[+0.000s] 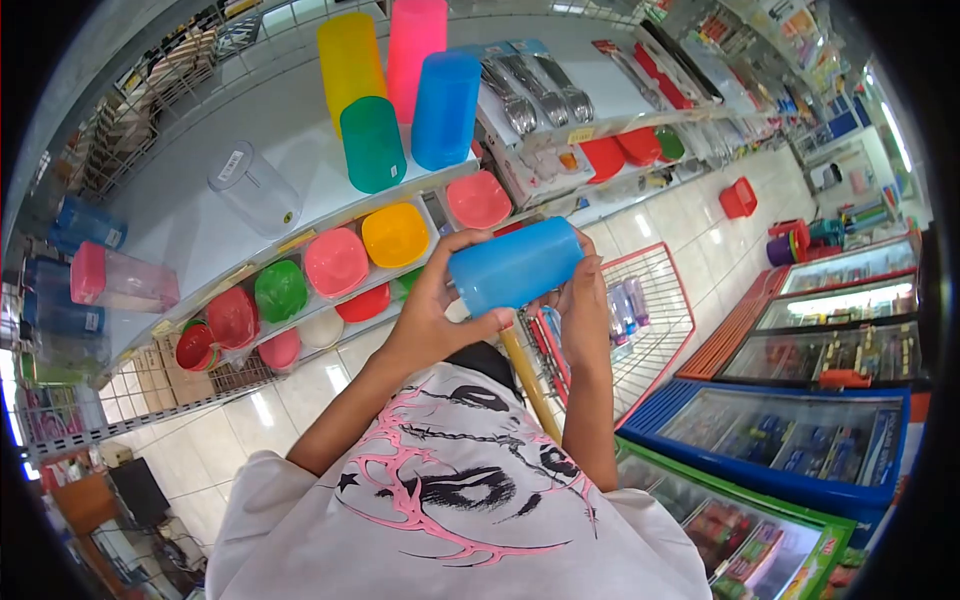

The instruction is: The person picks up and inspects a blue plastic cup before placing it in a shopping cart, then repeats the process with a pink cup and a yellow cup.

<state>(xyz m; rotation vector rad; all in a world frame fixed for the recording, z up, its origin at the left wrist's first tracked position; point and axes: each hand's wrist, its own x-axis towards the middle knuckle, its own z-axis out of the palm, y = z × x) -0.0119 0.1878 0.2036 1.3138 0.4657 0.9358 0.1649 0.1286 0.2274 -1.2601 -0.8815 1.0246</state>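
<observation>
A light blue plastic cup (515, 265) lies sideways between my two hands, in front of my chest. My left hand (440, 300) wraps its left end, thumb along the lower side. Around the right end curl the fingers of my right hand (583, 300). On the shelf (290, 110) beyond stand a yellow cup (350, 65), a pink cup (417, 50), a green cup (371, 145) and a darker blue cup (446, 110), grouped together. A clear cup (255, 190) with a label is farther left.
Coloured bowls (336, 262) fill the lower shelf. A shopping cart (665, 310) holding packaged goods stands close on my right. Chest freezers (780, 430) line the right side. Packaged cutlery (535, 85) lies on the shelf, and a red basket (738, 198) sits on the floor.
</observation>
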